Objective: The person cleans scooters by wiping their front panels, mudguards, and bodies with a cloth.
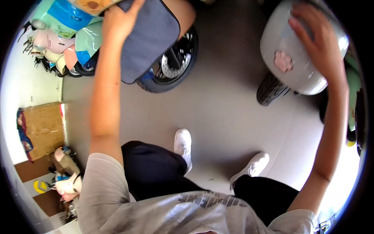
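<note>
My left hand (pixel 119 23) is at the upper left, fingers curled at the edge of a dark grey cloth (pixel 150 39) with black edging, the thumb stretched along it. The cloth hangs flat against the front of a scooter, above its black front wheel (pixel 175 64) with a disc brake. My right hand (pixel 317 37) lies with its fingers stretched on the rounded white body (pixel 276 39) of another scooter. A pink flower-shaped sticker (pixel 283 61) is on that body, below and left of my fingers. A black tyre (pixel 270 89) shows underneath.
Pastel scooters (pixel 58 41) stand in a row at the upper left, beside a white wall. A cardboard sheet (pixel 43 126) and a pink scooter (pixel 69 187) are at the left. A green scooter (pixel 352 89) is at the right edge. Grey floor (pixel 222 97) lies between the scooters.
</note>
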{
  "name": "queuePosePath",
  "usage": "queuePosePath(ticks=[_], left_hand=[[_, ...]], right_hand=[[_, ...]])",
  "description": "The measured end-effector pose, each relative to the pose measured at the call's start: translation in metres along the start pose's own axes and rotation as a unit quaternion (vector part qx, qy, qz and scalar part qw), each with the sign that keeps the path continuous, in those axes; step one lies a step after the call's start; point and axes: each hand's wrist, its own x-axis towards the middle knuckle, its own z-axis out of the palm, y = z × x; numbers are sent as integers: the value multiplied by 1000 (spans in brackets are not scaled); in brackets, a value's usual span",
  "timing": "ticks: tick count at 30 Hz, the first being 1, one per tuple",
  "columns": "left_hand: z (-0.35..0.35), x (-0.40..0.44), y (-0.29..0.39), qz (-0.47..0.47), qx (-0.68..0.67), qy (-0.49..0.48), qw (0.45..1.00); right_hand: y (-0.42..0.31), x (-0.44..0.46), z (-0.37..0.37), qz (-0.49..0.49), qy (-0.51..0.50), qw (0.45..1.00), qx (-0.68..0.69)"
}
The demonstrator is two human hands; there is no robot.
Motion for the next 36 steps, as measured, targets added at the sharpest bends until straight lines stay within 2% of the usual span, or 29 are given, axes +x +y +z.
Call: queuePosePath(ticks=[1,3,6,8,10,12,13,15,16,17,18,19,21,22,24,26,27,29,32,34,35,36], left_hand=[[12,39,-50,41,49,41,997],[9,33,-41,12,41,46,998],[4,33,-49,17,51,69,996],[1,32,-79,46,-21,43,998],[-14,37,-104,-46,-177,-84,980],[-15,42,-126,-142,-257,-128,947],[-12,47,-136,-136,-264,-123,947],[-1,56,-158,-218,-393,-177,876],[2,62,-166,-215,-400,-171,874],[6,67,-174,-257,-410,-177,857],[10,72,-175,-296,-418,-186,838],[6,70,-161,-292,-424,-187,837],[-4,58,-138,-281,-386,-122,870],[-5,54,-138,-280,-389,-119,869],[-11,48,-136,-261,-315,-127,904],[-11,36,-133,-183,-236,-83,951],[-12,34,-130,-174,-198,-74,962],[-21,22,-96,-137,-127,-41,982],[-15,13,-71,-3,-35,12,999],[-5,1,-53,102,106,89,985],[-5,-5,-37,133,135,96,977],[-6,-9,-23,149,150,93,973]], right_hand=[[-1,12,-8,-42,16,999,15],[-8,18,-11,-13,-5,1000,-10],[-22,18,-19,-27,-32,997,-71],[-28,14,-13,-27,-27,996,-84],[-29,11,-14,-23,7,996,-80],[-26,12,-15,-25,-8,997,-66],[-25,13,-18,-15,-26,997,-64],[-25,17,-24,-14,-43,997,-69],[-24,18,-28,-19,-57,996,-62],[-23,16,-31,-24,-72,996,-55],[-23,12,-34,-25,-72,995,-62],[-22,5,-37,-14,-51,996,-77],[-14,-10,-37,24,-25,995,-92],[-14,-13,-36,21,-24,995,-95],[-15,-15,-32,49,12,996,-72],[-15,-14,-30,54,15,996,-66],[-15,-13,-29,57,18,996,-65],[-16,-14,-28,61,19,996,-66],[-22,-12,-25,69,24,996,-60],[-35,-8,-19,120,48,991,-47],[-46,-4,-16,129,37,990,-53],[-63,4,-15,137,32,990,11]])
